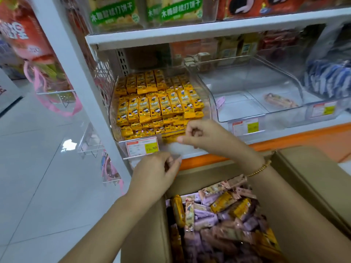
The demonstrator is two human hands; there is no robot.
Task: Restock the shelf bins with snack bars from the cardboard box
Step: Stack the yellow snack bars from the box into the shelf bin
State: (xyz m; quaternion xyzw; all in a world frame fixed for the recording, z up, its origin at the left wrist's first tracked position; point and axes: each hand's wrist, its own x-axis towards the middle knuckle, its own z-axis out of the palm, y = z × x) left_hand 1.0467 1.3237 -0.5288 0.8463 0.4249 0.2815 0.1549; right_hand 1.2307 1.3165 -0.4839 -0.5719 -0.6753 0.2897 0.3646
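A: Stock?
B: Purple, pink and yellow wrapped snack bars (218, 211) lie loose inside the open brown cardboard box (303, 186).
A: Hands?
B: Left hand (157, 168) and right hand (199, 135) are above the box's far edge, fingers curled. Blurred, so cannot tell whether they hold anything.
A: Beyond the box?
B: Clear plastic shelf bin (113, 111), packed with yellow packets (157, 107). A white price label (142, 147) is on its front.

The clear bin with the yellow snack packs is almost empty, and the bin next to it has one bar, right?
No. The head view shows the clear plastic bin of yellow snack packs packed full, not almost empty. The clear plastic bin beside it does hold one pinkish wrapped bar.
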